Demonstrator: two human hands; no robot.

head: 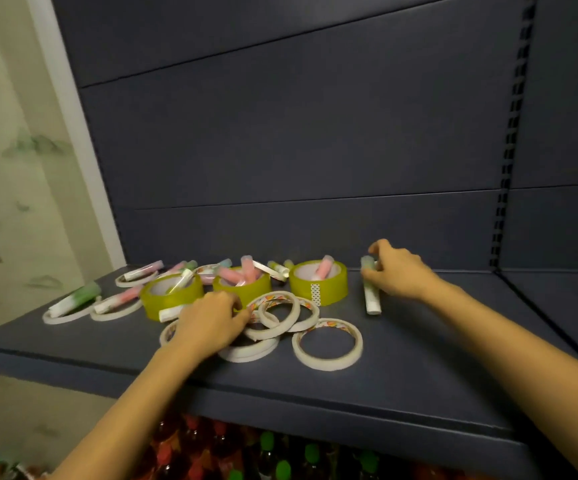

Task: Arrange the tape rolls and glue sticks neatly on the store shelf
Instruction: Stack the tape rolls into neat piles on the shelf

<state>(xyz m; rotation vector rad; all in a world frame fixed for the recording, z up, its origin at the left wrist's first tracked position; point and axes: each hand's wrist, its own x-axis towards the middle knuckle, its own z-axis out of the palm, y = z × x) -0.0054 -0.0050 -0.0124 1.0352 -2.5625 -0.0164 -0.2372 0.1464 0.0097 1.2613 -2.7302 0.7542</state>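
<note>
Three wide yellow tape rolls [318,282] stand in a row on the dark shelf [419,368], each with glue sticks [325,266] poking out of its core. Several thin white tape rings [327,348] lie in a loose pile in front of them. My left hand [207,322] rests palm down on the left part of that pile, fingers curled over the rings. My right hand [396,271] is at the right of the rolls, fingers closed around the top of a white glue stick with a green cap [371,296] that lies on the shelf.
More thin white rings [67,315] and pink and green glue sticks [76,299] lie scattered at the shelf's left end. The shelf's back panel rises behind. Bottles with red and green caps [266,441] stand on the level below. A slotted upright [509,150] stands at right.
</note>
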